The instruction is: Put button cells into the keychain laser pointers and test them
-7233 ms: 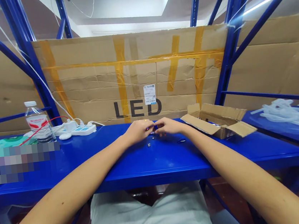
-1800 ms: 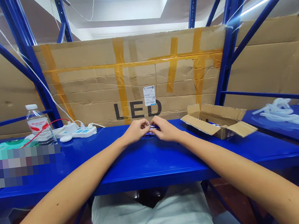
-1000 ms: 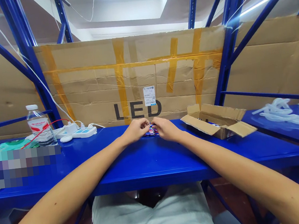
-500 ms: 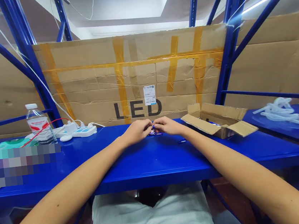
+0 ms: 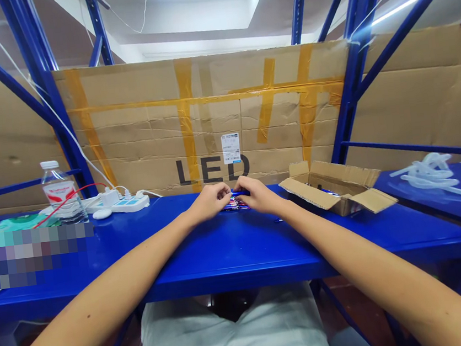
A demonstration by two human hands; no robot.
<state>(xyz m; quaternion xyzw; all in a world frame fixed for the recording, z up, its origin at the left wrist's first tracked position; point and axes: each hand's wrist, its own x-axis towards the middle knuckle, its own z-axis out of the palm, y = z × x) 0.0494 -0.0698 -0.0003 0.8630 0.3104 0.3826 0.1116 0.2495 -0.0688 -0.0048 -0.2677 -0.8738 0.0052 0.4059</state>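
Observation:
Several small pens, blue with bits of red and white, lie in a pile on the blue table. Behind and just above them, my right hand pinches a blue pen that points to the left. The closed fingertips of my left hand are at the left end of this pen; whether they grip it is too small to tell. Partly covered by my right wrist, another blue pen rests on the table.
An open cardboard box with blue items inside stands at the right. Clear tubing lies farther right. On the left are a water bottle, a green packet and a white power strip. Cardboard stands behind the table.
My hands have moved slightly apart, showing more of the pile and the blue pen between them. At the far right, another person's hand has left the tubing.

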